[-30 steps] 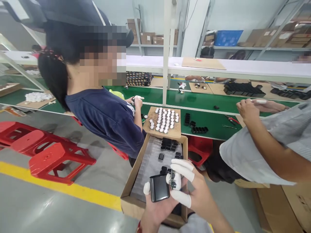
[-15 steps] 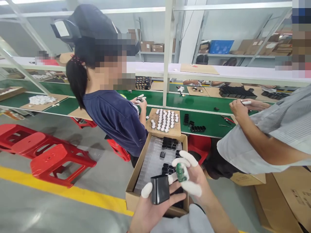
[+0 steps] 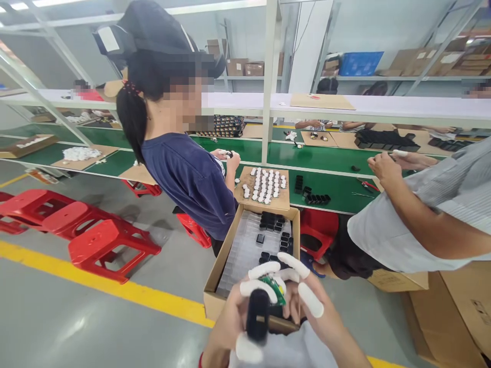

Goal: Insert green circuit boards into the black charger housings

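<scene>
My left hand (image 3: pixel 232 319) grips a small black plastic housing (image 3: pixel 258 317) between its thumb and fingers, with the open end partly turned toward me. White finger cots cover several fingertips on both hands. Just beyond the housing is a small green circuit board (image 3: pixel 277 290) with a yellow part on it. My right hand (image 3: pixel 312 301) has its fingers closed around the board's far side, partly hiding it. Fingertips of my left hand also reach the board's near edge. Below both hands is a cardboard box (image 3: pixel 215 306) with a clear plastic tray (image 3: pixel 240 250) and rows of black housings (image 3: pixel 271 222).
A co-worker in a dark blue shirt (image 3: pixel 187 179) stands ahead on the left, another in grey (image 3: pixel 414 230) on the right. The green bench (image 3: pixel 337 197) holds a cardboard sheet (image 3: pixel 245 176) of white-topped parts and red-handled pliers (image 3: pixel 369 185). Red stools (image 3: pixel 111 245) stand left.
My hands have come together: the circuit board is now right beside the black housing, and the housing has turned in my left hand. The view has shifted slightly left.
</scene>
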`<state>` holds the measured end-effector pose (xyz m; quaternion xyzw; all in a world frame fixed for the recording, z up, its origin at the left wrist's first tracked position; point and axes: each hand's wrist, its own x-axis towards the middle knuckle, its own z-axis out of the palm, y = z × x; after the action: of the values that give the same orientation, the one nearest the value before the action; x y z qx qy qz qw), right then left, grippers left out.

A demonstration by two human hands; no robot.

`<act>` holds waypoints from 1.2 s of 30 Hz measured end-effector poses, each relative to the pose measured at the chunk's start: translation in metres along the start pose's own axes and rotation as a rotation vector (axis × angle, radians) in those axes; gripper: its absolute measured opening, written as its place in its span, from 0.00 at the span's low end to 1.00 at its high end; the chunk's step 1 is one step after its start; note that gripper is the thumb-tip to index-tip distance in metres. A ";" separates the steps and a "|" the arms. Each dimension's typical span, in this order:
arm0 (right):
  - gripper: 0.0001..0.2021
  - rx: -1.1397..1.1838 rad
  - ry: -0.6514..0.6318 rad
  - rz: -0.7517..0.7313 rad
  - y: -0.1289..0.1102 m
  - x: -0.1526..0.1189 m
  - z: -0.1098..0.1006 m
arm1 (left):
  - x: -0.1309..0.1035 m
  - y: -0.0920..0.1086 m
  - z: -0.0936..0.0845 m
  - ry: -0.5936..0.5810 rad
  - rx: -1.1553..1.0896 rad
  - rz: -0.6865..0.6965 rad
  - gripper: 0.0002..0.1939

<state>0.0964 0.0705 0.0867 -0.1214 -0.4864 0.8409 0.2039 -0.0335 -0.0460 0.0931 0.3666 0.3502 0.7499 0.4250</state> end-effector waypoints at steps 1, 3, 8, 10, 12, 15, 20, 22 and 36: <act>0.24 0.034 -0.024 0.011 0.003 -0.002 0.002 | 0.001 0.009 0.002 -0.070 0.208 0.032 0.32; 0.24 0.044 -0.020 -0.011 0.002 -0.004 0.004 | 0.005 0.027 0.007 -0.246 0.645 0.111 0.30; 0.21 -0.052 -0.085 -0.080 -0.012 0.001 0.000 | 0.011 0.045 0.013 -0.466 1.129 0.043 0.29; 0.19 -0.181 -0.083 -0.157 -0.019 0.004 -0.004 | 0.004 0.033 0.007 -0.398 0.963 -0.052 0.28; 0.17 -0.350 -0.053 -0.258 -0.026 0.007 -0.009 | -0.008 0.014 0.001 -0.271 0.613 -0.128 0.24; 0.17 -0.578 -0.038 -0.441 -0.035 0.012 -0.015 | -0.020 -0.016 0.002 -0.011 -0.032 -0.206 0.19; 0.20 -0.912 -0.183 -0.588 -0.040 0.020 -0.027 | -0.006 -0.026 0.026 -0.020 -0.672 -0.232 0.28; 0.22 -1.060 -0.254 -0.510 -0.041 0.021 -0.032 | 0.002 -0.020 0.032 -0.013 -0.741 -0.226 0.28; 0.28 -1.277 -0.098 -0.446 -0.042 0.001 -0.034 | 0.014 -0.023 0.044 0.217 -0.938 -0.219 0.17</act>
<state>0.1186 0.1157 0.1058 -0.0763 -0.9098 0.3309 0.2385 0.0074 -0.0147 0.0993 0.0169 0.0536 0.8115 0.5816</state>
